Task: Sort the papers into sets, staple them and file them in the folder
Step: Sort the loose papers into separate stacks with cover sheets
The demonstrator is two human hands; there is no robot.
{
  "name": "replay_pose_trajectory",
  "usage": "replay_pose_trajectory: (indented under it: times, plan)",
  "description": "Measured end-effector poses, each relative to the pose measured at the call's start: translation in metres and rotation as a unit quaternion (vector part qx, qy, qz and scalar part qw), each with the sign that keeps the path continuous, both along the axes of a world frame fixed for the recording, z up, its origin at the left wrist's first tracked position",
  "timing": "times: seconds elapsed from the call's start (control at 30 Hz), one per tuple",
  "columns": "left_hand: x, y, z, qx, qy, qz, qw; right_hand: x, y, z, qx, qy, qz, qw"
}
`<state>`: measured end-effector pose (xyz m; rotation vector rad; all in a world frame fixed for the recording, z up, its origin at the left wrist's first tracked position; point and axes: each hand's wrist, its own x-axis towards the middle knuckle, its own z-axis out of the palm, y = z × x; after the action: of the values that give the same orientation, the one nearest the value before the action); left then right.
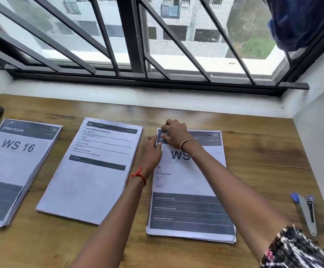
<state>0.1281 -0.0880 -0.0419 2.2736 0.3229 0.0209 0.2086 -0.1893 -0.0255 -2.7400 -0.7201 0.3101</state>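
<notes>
Head view. Wooden tabletop below a barred window at 12 o'clock.

Three paper stacks lie in a row, apart from one another. The left stack, at 8 o'clock, has a top sheet headed "LIVING ROOM" and "WS 16". The middle stack, near centre, is titled "Prepare Sesame Paste Drink"; its smaller text is unreadable. The right stack, at 5 o'clock, reads "#17", "WS", "Living Room", "17" and "2 of 3".

The right hand has its fingers curled, pinching the right stack's corner at 11 o'clock. The left hand sits at that stack's 9 o'clock edge with its thumb on the top sheet; whether it grips cannot be determined.

A stapler lies flat at 4 o'clock, well apart from the stacks.
</notes>
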Motion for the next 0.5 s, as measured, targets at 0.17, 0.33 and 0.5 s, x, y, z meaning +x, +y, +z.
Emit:
replay_pose_trajectory:
  times: [0.17,0.33,0.5]
  plan:
    - [0.000,-0.003,0.001,-0.003,-0.007,0.005,1.000,-0.002,0.003,-0.002,0.018,0.006,-0.015,1.000]
    - [0.001,-0.002,0.001,-0.014,0.001,0.014,1.000,-0.003,-0.006,0.000,0.043,0.020,-0.035,0.998]
    - [-0.003,0.001,0.000,-0.027,0.004,0.042,0.999,-0.016,-0.050,0.006,0.133,-0.038,-0.161,0.977]
